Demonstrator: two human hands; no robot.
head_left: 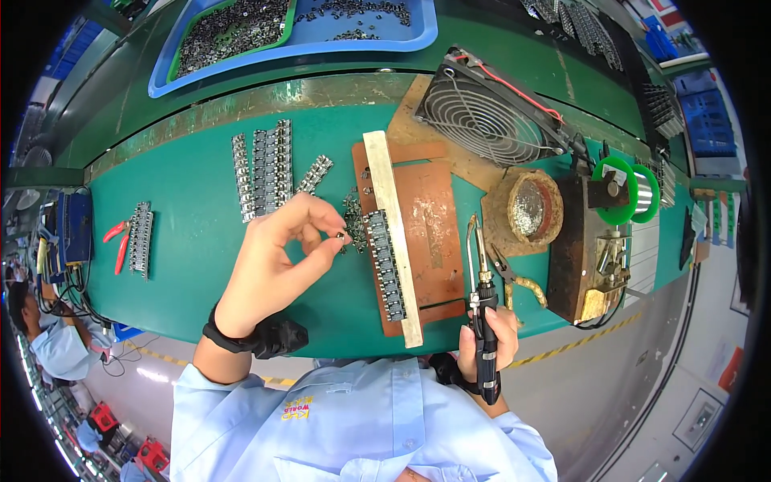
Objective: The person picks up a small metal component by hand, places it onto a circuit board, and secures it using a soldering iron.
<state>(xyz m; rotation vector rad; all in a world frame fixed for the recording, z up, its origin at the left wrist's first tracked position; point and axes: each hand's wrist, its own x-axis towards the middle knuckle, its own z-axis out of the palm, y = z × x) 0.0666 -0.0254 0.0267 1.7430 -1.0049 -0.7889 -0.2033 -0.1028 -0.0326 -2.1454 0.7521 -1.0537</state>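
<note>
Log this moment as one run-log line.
left hand: pinching small metal part | right hand: gripping soldering iron | component row on jig

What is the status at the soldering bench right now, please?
Left hand pinching a small metal part above the green mat. Right hand gripping the soldering iron, tip up. Component row on the jig beside, nothing blocking.

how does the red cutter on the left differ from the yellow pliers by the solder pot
The red cutter lies at the mat's left end beside a strip of parts, far from both hands. The yellow pliers lie right of the brown board, next to the right hand and its soldering iron. Handle colours differ. Both lie flat, unheld.
</note>
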